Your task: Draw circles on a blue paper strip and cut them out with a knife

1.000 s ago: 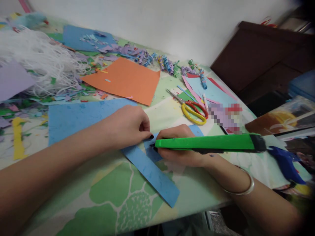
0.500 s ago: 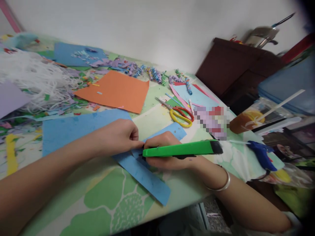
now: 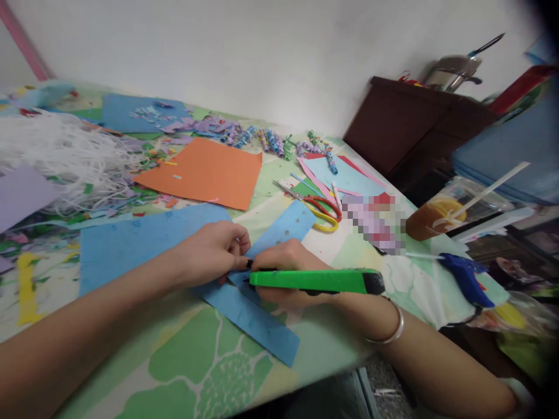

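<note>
My right hand (image 3: 286,265) is closed around a green utility knife (image 3: 314,280), whose front end points left at blue paper. My left hand (image 3: 218,247) is closed, its thumb and fingertips pinching at a blue paper strip (image 3: 286,227) with several small holes or spots. The strip slants up to the right and covers part of the scissors (image 3: 321,206), which have red and yellow handles. A second blue strip (image 3: 262,326) runs toward the table's front edge. Beneath my left forearm lies a larger blue sheet (image 3: 126,244). The knife tip is hard to make out between my hands.
An orange sheet (image 3: 209,174) lies beyond my hands, with curled paper rolls (image 3: 271,142) behind it. White strings (image 3: 74,157) and paper scraps crowd the left. To the right are a drink cup (image 3: 437,218) with a straw and a blue glue gun (image 3: 465,279).
The holed blue strip has shifted up and away, now overlapping the yellow scissor handle. My left fingers have loosened slightly from their tighter curl. The knife stays in my right hand. The view has tilted slightly.
</note>
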The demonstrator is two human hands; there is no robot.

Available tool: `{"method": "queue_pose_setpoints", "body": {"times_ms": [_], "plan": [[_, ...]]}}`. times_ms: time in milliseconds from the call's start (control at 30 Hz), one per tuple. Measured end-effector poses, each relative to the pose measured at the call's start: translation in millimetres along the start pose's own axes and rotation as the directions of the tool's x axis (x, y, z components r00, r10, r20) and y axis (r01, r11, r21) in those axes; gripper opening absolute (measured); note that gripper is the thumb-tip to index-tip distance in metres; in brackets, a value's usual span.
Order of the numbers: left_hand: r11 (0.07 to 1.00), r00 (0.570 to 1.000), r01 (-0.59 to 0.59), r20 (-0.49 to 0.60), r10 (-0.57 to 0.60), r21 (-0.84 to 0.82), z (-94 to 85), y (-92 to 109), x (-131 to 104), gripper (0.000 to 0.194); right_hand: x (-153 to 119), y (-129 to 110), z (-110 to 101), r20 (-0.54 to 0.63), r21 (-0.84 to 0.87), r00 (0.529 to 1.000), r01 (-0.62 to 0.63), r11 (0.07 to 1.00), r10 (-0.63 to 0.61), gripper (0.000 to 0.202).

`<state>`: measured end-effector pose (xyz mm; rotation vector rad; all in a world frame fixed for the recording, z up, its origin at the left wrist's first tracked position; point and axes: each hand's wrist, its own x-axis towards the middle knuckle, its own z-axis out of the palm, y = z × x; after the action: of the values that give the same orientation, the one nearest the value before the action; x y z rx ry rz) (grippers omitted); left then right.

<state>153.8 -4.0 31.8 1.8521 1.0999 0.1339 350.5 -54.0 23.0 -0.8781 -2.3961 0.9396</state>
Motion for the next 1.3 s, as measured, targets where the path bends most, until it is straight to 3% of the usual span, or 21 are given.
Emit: {"method": "queue_pose_setpoints", "body": {"times_ms": [133,267,433,600,833,1300], "plan": [[0.994,0.994,0.078,-0.066,-0.082,-0.071,4.1,1,2,0.016,4,5,-12,0.02,0.022,0.995,-0.1,0.995,0.1,0.005],[0.988,0.982,0.148,-0.114,-0.153,-0.05,8.1,4,2,0.014,7,16,-20,0.08,0.14,0.994,-0.089,0.986,0.078,0.008],[0.977,0.973,0.214,-0.083,-0.213,-0.001,6.7,6,0,0.013,11,25,-18,0.067,0.249,0.995,-0.086,0.965,0.072,0.012],[0.97,0.972,0.234,-0.051,-0.231,0.07,2.0,7,-2,0.015,12,20,-12,0.038,0.29,0.995,-0.102,0.952,0.095,0.014],[0.962,0.968,0.25,-0.032,-0.248,0.109,0.3,7,-2,0.013,7,15,-2,-0.088,0.134,0.991,-0.087,0.987,0.099,0.017],[0.952,0.96,0.279,-0.039,-0.276,0.127,3.7,8,1,0.016,6,16,0,-0.119,0.032,0.989,-0.086,0.996,0.089,0.018]]}}
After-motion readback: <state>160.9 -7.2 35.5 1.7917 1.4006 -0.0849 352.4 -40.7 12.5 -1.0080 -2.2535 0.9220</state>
